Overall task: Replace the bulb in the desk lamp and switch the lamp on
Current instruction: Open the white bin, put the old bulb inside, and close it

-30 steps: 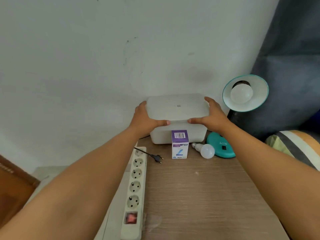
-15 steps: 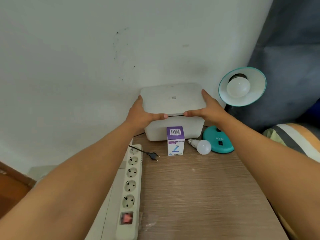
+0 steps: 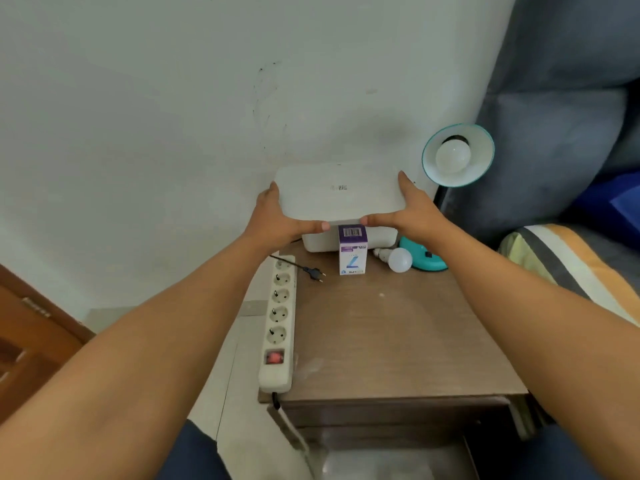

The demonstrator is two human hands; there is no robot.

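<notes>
A teal desk lamp has its base (image 3: 424, 259) on the back right of the wooden table (image 3: 388, 334), and its shade (image 3: 458, 154) faces me with a white bulb (image 3: 453, 156) screwed in. A loose white bulb (image 3: 398, 259) lies beside the base. A purple-and-white bulb carton (image 3: 352, 251) stands upright just left of it. Behind them a white box (image 3: 381, 239) sits against the wall. Its white lid (image 3: 339, 199) is lifted off the box, with my left hand (image 3: 277, 220) gripping its left end and my right hand (image 3: 414, 211) its right end.
A white power strip (image 3: 280, 320) with a red switch runs along the table's left edge. A black unplugged plug (image 3: 313, 273) lies beside it. A grey-blue cushion (image 3: 561, 109) and striped fabric (image 3: 568, 268) border the right. A brown door (image 3: 31, 337) is at lower left.
Both hands have raised the white lid further off the box. The view has tilted down, so the table's front edge now shows.
</notes>
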